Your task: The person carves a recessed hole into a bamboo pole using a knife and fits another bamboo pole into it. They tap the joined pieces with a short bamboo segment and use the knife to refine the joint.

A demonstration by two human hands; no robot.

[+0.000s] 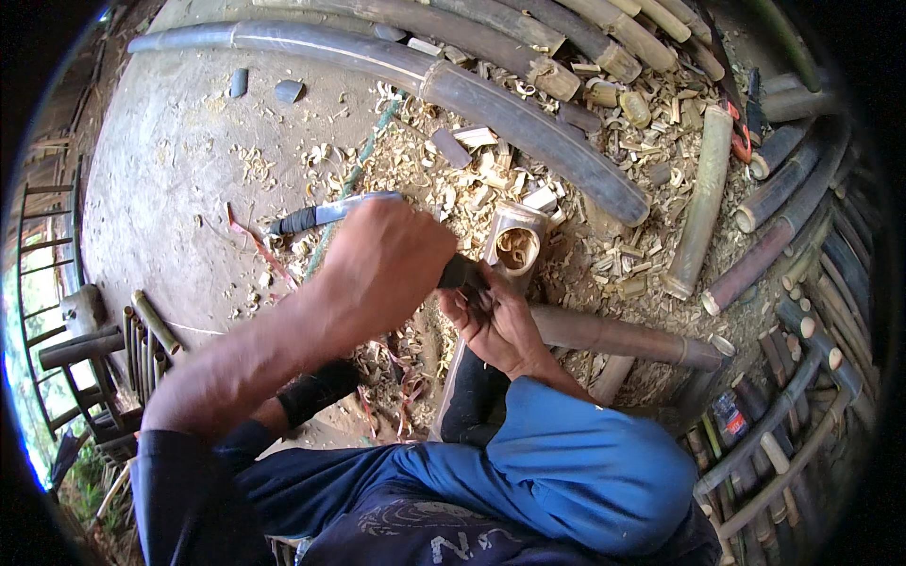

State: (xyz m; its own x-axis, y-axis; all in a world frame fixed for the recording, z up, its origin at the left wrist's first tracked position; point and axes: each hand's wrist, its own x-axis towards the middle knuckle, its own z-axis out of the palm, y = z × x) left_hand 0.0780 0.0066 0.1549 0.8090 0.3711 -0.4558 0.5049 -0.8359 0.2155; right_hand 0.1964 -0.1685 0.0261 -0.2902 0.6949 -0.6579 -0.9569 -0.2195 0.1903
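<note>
My left hand (398,247) is closed in a fist, its fingers turned away from view. From its lower right side comes a short dark piece (459,272), whose kind I cannot make out. Just to the right, my right hand (493,323) shows its palm, and its curled fingers hold the near end of that piece. Beyond the left wrist is a knife (326,213) with a black-wrapped handle; my left hand partly hides its blade. A bamboo section with a round opening (516,243), holding shavings, stands just beyond my right hand.
Long bamboo poles (330,49) lie across the far ground, with a shorter pole (700,203) at the right. Pale wood shavings (491,170) are scattered about. A bamboo length (623,335) lies beside my right knee. Stacked bamboo frames (802,424) fill the right side.
</note>
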